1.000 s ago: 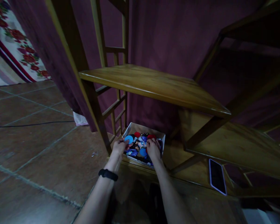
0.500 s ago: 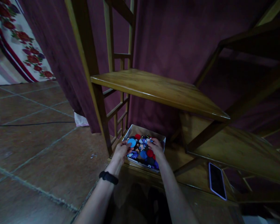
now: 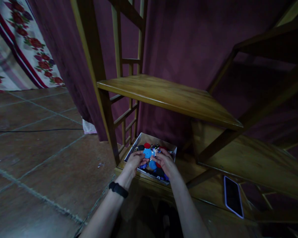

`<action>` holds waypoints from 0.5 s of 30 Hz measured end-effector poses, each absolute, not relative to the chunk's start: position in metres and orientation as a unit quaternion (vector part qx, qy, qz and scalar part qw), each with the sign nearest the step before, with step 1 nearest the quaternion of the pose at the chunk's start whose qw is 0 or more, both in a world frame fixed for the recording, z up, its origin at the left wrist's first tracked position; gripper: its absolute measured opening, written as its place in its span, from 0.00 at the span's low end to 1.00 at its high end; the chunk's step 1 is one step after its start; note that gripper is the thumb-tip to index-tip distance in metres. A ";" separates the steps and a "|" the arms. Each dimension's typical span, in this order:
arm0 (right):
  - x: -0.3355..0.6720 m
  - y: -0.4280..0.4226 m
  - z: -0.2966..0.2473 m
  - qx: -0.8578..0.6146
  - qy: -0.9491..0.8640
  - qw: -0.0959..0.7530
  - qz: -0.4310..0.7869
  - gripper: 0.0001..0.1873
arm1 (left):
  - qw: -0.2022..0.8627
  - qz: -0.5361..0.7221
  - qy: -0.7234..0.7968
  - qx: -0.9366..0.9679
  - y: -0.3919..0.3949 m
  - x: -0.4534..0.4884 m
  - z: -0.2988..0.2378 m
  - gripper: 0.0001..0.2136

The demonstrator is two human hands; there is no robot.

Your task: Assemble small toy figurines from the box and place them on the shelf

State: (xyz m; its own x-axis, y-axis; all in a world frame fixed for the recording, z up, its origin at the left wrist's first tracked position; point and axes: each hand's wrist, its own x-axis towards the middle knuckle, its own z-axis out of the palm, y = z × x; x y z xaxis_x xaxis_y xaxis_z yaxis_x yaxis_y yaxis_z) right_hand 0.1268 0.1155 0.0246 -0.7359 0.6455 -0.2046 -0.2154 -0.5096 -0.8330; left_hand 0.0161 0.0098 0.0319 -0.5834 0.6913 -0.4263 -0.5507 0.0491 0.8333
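My left hand [image 3: 135, 161] pinches a light blue round disc [image 3: 147, 153] between thumb and fingers, just above a shallow cardboard box [image 3: 161, 140]. On the disc's right side is my right hand [image 3: 166, 162], its fingers curled close to the disc by a small whitish-blue piece; what lies between these fingers is too small to make out. The box stands on the bottom shelf and holds many small mixed pieces, among them a red round one [image 3: 147, 145], a darker blue round one [image 3: 152, 165] and several black ones. Both hands cover part of the contents.
Above the box juts a wooden shelf board [image 3: 164, 94], with a slatted wooden side frame [image 3: 125, 115] at left. A phone with a purple edge [image 3: 233, 196] lies on the lower board at right. A purple curtain [image 3: 178, 49] hangs behind; a thin black cable [image 3: 39, 131] crosses the floor.
My left hand has brought the light blue disc rightward, toward the middle of the box. My right hand has come slightly left, so both hands are now closer together.
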 end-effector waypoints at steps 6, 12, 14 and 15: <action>0.130 0.118 0.028 -0.247 -0.365 0.275 0.854 0.14 | 0.450 0.679 0.576 0.068 0.009 0.016 0.035 0.06; 0.130 0.119 0.026 -0.264 -0.364 0.297 0.842 0.11 | 0.459 0.676 0.574 0.063 0.009 0.018 0.036 0.05; 0.130 0.118 0.027 -0.264 -0.376 0.314 0.831 0.12 | 0.461 0.678 0.569 0.058 0.009 0.020 0.036 0.04; 0.129 0.116 0.027 -0.263 -0.385 0.323 0.823 0.13 | 0.462 0.679 0.567 0.055 0.009 0.021 0.036 0.03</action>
State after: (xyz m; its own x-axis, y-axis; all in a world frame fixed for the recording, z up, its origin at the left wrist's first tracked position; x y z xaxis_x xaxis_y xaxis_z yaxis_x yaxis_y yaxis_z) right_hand 0.1292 0.1165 0.0271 -0.6527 0.7348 -0.1845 -0.3294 -0.4945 -0.8043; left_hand 0.0211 0.0086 0.0365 -0.5669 0.6907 -0.4489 -0.5649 0.0706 0.8221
